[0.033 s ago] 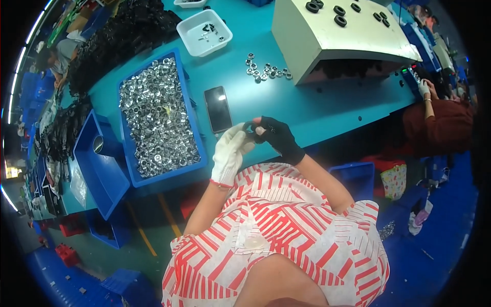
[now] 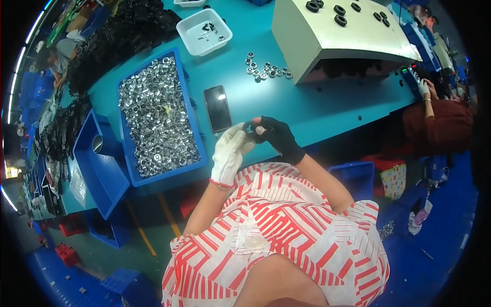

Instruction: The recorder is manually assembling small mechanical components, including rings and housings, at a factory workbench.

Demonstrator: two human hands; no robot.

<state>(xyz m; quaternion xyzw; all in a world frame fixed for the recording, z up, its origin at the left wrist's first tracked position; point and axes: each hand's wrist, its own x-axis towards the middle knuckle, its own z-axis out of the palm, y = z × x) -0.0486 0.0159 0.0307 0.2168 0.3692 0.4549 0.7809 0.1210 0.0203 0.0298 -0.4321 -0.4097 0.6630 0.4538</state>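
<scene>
My left hand [image 2: 228, 149], in a white glove, and my right hand [image 2: 279, 137], in a black fingerless glove, meet just over the table's near edge. Between their fingertips they hold a black ring [image 2: 250, 128], pinched from both sides; its far details are too small to make out. A dark phone [image 2: 218, 109] lies flat on the table just beyond my left hand. Left of it stands a blue bin [image 2: 200, 148] heaped with shiny metal rings [image 2: 158, 115]. Beyond my hands, several small metal rings [image 2: 266, 71] lie loose on the table.
A cream sloped-top box [image 2: 302, 36] carries several black rings [image 2: 340, 20] on top. A white tray [image 2: 197, 47] with small parts stands at the back. An empty blue bin [image 2: 105, 176] leans at left beside black parts [image 2: 117, 41]. Another person's gloved hand [image 2: 424, 88] works far right.
</scene>
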